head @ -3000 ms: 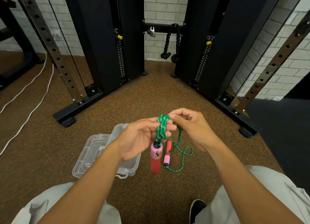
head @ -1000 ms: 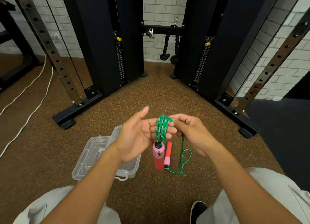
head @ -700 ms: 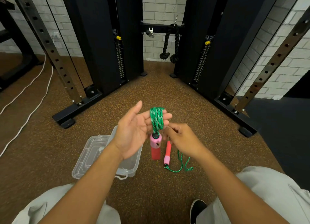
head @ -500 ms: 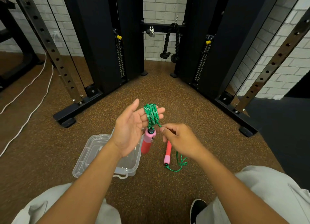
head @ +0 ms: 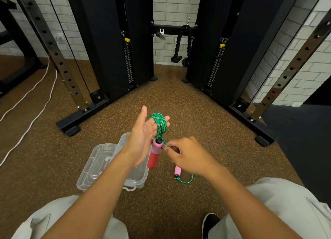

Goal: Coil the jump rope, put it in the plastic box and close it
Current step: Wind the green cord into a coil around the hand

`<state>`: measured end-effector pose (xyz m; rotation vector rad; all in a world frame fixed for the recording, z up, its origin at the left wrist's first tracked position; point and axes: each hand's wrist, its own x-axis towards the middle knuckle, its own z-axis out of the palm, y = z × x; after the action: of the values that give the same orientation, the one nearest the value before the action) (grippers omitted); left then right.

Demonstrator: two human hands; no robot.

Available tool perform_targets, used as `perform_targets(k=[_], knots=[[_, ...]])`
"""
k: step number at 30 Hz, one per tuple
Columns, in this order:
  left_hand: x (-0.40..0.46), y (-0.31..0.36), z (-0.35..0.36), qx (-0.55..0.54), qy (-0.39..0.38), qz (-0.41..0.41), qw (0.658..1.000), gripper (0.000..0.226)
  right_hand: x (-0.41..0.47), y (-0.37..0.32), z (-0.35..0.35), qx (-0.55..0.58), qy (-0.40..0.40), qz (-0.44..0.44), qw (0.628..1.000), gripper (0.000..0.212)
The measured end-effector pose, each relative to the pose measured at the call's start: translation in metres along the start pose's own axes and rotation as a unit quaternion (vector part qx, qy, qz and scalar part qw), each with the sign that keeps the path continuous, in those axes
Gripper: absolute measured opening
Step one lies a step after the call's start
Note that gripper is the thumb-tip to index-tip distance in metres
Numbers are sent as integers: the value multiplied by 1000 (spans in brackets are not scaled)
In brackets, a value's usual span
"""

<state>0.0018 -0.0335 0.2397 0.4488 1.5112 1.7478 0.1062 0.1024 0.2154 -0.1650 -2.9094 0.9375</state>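
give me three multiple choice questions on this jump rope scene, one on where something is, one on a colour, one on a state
1. Where is the coiled part of the jump rope?
A. wound round the fingers of the left hand
B. inside the plastic box
C. hung on the black machine

2. What colour is the rope cord?
A. white
B. green
C. black

3. What state is the plastic box in?
A. shut and latched
B. open, with no rope inside
C. open, with the rope packed inside

Answers:
1. A, the green loops wrap the raised left fingers, with one pink and red handle hanging below them.
2. B, the cord is green with lighter flecks, in the coil and in the loose end on the floor beside the other handle.
3. B, the lid lies folded back on the floor and the clear tub holds no rope, while the right hand pinches the cord.
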Motion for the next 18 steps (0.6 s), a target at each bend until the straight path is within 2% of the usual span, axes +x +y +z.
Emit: perform_targets(k=[5,10,15,18], knots=[[5,-11,2,116,-17,-24,993,98,1,-4,-15,41,59,3,997,15],[11,-27,-4,176,-44,-66,981,123,1,-1,-31,80,98,17,992,9],[15,-32,-3,199,-82,-69,974,113,2,7,-40,100,110,34,988,6],[11,-26,1,204,-105,-38,973,101,3,8,-45,115,99,32,988,5]])
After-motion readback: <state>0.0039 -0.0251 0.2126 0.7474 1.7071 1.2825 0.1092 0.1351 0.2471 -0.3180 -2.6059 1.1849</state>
